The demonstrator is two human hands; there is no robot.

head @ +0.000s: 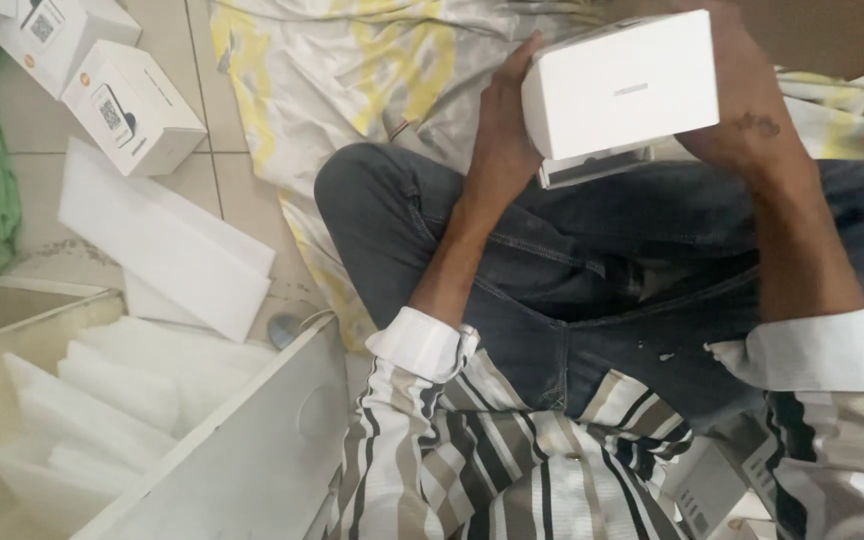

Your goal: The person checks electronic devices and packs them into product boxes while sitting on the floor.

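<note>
White box [620,82] up in both hands, held over the lap of the person sitting cross-legged on the floor. Left hand [500,130] clamps its near end, thumb up the side; right hand [742,120] wraps the far end from behind, so the box stays level and its lower tray (peeking out underneath) can't drop. Both grips closed on it. Off to the side, 2 more boxes [132,105] and foam sheets [167,240] lie on the tiles, within reach.
</note>
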